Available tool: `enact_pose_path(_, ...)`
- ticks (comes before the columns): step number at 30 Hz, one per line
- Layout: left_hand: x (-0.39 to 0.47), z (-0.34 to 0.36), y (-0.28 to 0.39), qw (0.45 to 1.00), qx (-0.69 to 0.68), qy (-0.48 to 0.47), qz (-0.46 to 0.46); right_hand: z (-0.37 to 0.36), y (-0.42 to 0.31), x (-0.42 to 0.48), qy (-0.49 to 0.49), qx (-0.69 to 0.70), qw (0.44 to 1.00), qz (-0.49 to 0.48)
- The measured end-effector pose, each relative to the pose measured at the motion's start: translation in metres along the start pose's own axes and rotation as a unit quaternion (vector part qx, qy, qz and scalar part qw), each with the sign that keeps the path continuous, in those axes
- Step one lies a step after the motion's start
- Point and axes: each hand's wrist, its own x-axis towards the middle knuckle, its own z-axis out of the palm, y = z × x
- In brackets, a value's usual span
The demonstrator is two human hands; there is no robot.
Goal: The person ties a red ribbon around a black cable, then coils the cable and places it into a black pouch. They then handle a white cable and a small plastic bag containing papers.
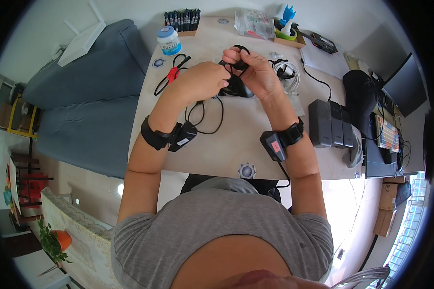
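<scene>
Both hands are together over the far middle of the table. My right hand (261, 74) is closed around a black coiled cable (241, 65), a loop of which shows above its fingers. My left hand (206, 80) pinches a strand of black cable close beside it. Just below the hands lies a black computer mouse (241, 89), partly covered by them. A loose loop of thin black cable (222, 117) rests on the table under my left wrist. Farther left is a black cable bundle tied with a red band (172, 75). A coiled white cable (288, 76) lies right of my right hand.
On the table (217, 151) stand a white-and-blue supplement jar (169, 42), a box of black pen-like items (182, 22), plastic bags (255, 23), a green tape roll (286, 33) and dark grey boxes (320, 123). A monitor (407, 85) and keyboard (387, 133) are at right; a grey sofa (90, 126) adjoins left.
</scene>
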Motion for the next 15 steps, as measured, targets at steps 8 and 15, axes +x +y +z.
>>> enact_pose_path(8, -0.003, -0.024, 0.017, 0.977, -0.155, 0.144, -0.031, 0.011, 0.001, -0.007, -0.053, -0.197, 0.979, 0.009)
enact_pose_path(15, 0.001, -0.027, -0.016, 0.969, -0.128, 0.203, -0.063, 0.001, -0.002, -0.003, -0.105, -0.151, 0.982, 0.038)
